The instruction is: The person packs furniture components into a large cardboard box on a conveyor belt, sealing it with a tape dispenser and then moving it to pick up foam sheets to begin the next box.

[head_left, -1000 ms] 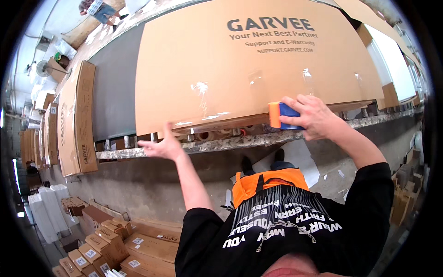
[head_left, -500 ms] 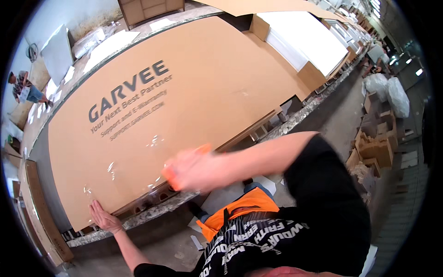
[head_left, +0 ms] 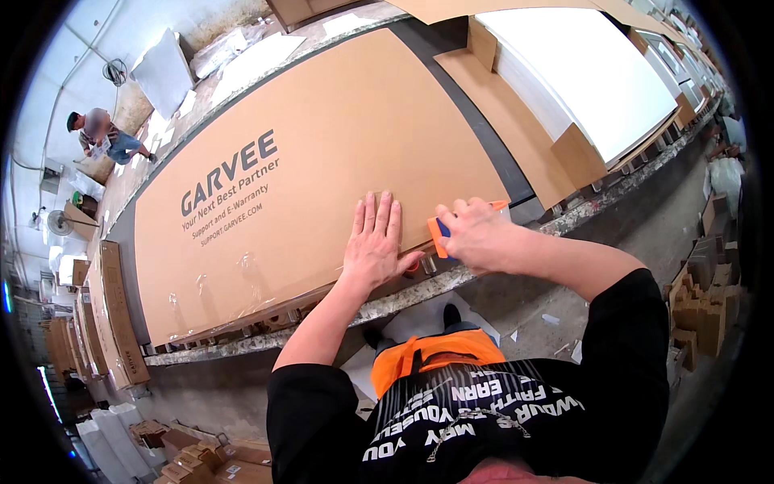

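A large flat cardboard box (head_left: 347, 121) with dark printing lies on the bench in front of me. My left hand (head_left: 373, 246) rests palm down near its close edge, fingers stretched out and slightly apart. My right hand (head_left: 477, 234) is closed around an orange and blue tape dispenser (head_left: 439, 236) by the box's near right corner. Part of the dispenser is hidden by my fingers. Strips of clear tape (head_left: 251, 276) shine along the near left part of the box.
An opened carton with a white panel (head_left: 580, 73) lies farther right along the bench. Taped cartons (head_left: 113, 323) stand at the left. A person (head_left: 109, 139) stands at the far left, near a fan (head_left: 60, 223). Cardboard scraps (head_left: 700, 310) are piled on the right.
My left hand has left the box's near left corner and now lies farther right along the near edge. The right hand has carried the tape dispenser rightward to the near right corner.
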Tool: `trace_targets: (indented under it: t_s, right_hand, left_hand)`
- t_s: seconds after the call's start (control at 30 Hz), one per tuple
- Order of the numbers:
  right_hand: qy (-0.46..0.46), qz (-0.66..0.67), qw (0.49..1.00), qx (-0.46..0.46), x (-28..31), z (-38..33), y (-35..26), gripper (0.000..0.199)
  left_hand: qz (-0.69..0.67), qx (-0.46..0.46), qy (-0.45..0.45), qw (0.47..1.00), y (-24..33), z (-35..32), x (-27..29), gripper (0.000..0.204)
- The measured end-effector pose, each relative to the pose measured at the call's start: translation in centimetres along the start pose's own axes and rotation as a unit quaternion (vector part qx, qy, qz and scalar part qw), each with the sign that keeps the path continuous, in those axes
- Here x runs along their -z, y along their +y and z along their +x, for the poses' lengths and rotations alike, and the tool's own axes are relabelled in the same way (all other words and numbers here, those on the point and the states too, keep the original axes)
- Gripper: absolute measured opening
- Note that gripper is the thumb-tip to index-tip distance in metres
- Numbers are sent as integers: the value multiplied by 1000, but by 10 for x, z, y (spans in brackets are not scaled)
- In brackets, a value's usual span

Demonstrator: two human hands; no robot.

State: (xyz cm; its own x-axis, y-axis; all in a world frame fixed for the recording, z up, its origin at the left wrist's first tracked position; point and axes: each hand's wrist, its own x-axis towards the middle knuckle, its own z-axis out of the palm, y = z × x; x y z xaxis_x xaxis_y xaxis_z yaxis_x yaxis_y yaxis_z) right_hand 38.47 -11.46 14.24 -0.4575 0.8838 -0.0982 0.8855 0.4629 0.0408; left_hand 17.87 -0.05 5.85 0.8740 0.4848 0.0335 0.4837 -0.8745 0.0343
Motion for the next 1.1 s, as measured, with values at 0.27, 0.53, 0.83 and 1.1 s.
trace_targets:
  t_s: [0.27,0.53,0.83,1.1]
  right_hand:
    - [-186,-21,981,57,26,39,-12,18]
    - [-195,-116,974,13,16,14,-13,21]
    - [-444,-136,882,77,-52,-34,37,35]
    - [-52,674,729,-108,-8,28,42,65]
  left_hand:
    - [25,22,-37,999,5,9,1,106]
    - [-2,76,-95,993,9,26,14,119]
    - [-90,70,26,993,19,14,-3,108]
    - [107,223,56,967,-137,-202,-14,121]
